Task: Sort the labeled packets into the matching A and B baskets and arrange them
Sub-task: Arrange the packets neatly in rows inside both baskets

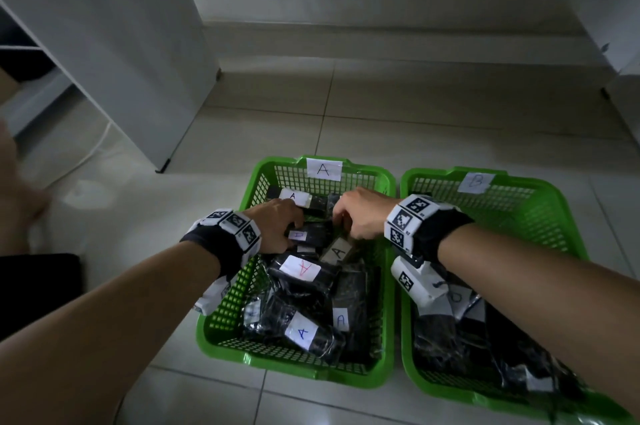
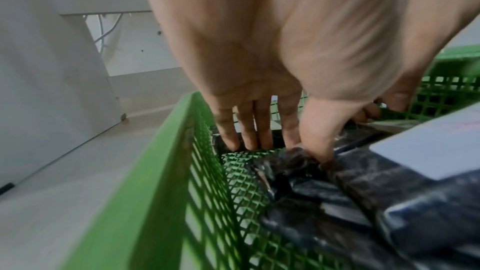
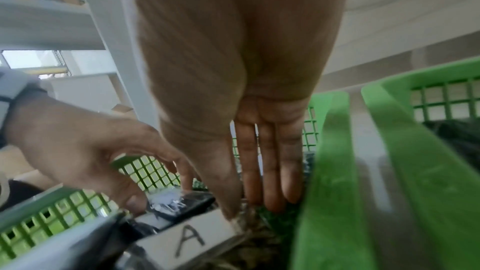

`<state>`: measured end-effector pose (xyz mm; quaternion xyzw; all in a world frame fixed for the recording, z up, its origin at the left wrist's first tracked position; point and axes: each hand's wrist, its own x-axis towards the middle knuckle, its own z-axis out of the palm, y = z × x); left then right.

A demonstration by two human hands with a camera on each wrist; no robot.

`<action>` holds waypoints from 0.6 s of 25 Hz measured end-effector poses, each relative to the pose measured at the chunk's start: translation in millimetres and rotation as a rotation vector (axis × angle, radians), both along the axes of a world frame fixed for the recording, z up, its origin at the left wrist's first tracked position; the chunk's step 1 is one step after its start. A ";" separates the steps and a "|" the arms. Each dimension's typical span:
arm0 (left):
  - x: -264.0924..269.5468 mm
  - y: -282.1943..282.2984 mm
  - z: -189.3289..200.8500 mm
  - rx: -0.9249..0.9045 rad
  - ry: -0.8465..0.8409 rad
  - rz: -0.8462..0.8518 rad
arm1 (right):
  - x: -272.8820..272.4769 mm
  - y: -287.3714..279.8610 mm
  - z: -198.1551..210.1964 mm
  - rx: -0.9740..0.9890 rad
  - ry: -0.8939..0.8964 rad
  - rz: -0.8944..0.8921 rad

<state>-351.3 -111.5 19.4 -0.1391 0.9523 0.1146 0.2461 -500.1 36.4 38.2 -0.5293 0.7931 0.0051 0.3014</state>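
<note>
Two green mesh baskets stand side by side on the floor: basket A (image 1: pixel 294 369) on the left and basket B (image 1: pixel 519 175) on the right, each with a paper letter on its far wall. Both hold black wrapped packets with white labels. My left hand (image 1: pixel 291 234) reaches into the far part of basket A and pinches a black packet (image 1: pixel 311 234) with a faint label, thumb in front (image 2: pixel 319 151) and fingers behind. My right hand (image 1: pixel 343 223) points straight fingers (image 3: pixel 270 192) down beside the basket's right wall, with its thumb touching the end of a packet marked A (image 3: pixel 187 239).
More A-labelled packets (image 1: pixel 299 268) lie loose across basket A, one (image 1: pixel 292 197) against its far wall. Basket B's near half is filled with packets (image 1: pixel 450 338). A white cabinet (image 1: pixel 138 61) and a cable (image 1: pixel 93 151) are at the left. Tiled floor surrounds the baskets.
</note>
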 end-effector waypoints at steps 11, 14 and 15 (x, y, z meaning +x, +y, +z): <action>8.9 4.2 15.1 0.127 -0.120 0.211 | -13.7 10.4 4.9 0.071 -0.118 0.072; 8.1 7.9 15.8 0.256 -0.127 0.288 | -23.9 7.7 15.0 0.095 -0.370 -0.034; 8.3 6.3 15.3 0.295 -0.107 0.293 | -29.6 6.0 16.9 0.086 -0.453 -0.075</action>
